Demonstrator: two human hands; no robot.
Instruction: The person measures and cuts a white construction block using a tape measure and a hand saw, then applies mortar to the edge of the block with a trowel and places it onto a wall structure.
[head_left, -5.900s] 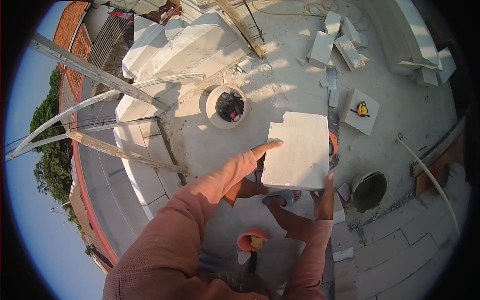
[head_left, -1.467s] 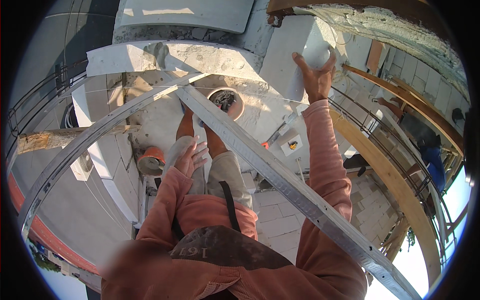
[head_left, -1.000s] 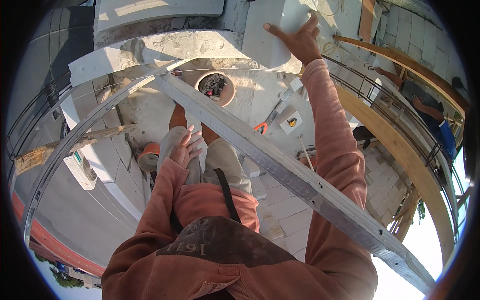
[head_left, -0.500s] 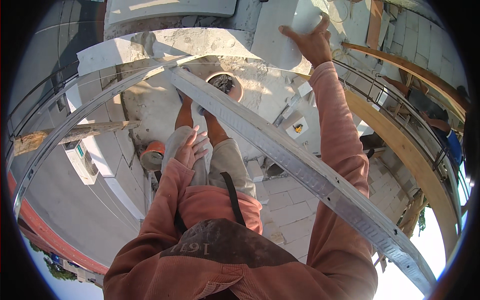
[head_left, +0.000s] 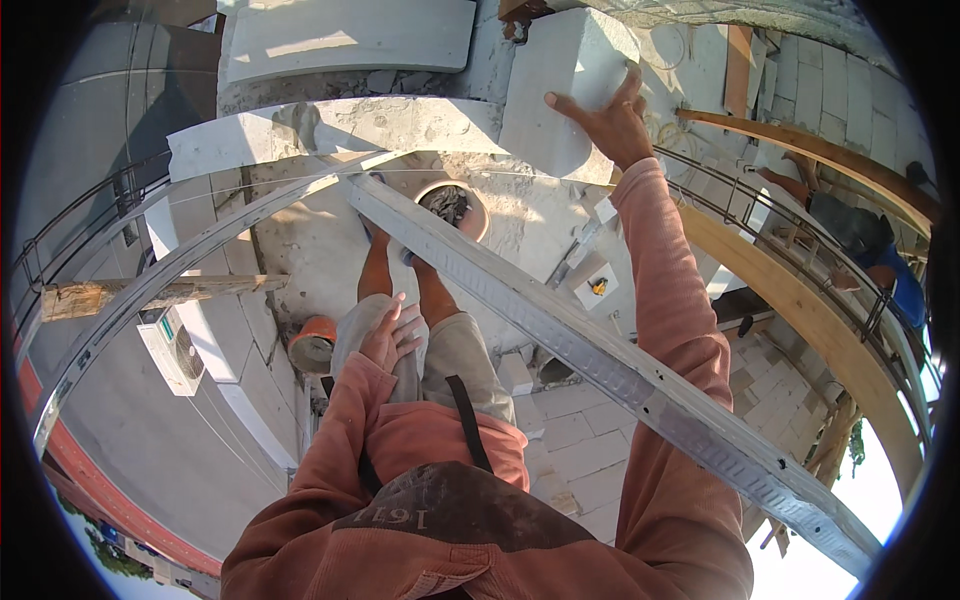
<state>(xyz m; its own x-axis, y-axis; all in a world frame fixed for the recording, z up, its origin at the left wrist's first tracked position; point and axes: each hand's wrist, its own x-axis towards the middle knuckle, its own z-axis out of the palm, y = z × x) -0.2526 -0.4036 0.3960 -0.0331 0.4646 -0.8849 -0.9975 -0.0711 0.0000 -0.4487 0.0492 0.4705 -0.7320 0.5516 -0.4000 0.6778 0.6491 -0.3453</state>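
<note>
I observe a faded salmon-red shirt with long, wrinkled sleeves. Its dark chest panel bears pale printed characters. Below it, I note one black strap and grey-beige shorts.

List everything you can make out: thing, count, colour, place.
white block: 1, white, top centre-right
block course: 1, white, left of it
slab: 1, white, top left
metal beams: 2, grey, across centre and left
wooden planks: 2 large, brown, right
wooden post: 1, brown, left
fan unit: 1, white, left
tub: 1, pale, upper centre, dark contents
small bucket: 1, orange, centre-left
tape measure: 1, yellow, right of centre
co-worker: 1, blue garment, right edge
shorts: 1 pair, grey, centre
left hand: 1, bare, over shorts
right hand: 1, bare, on white block
</note>
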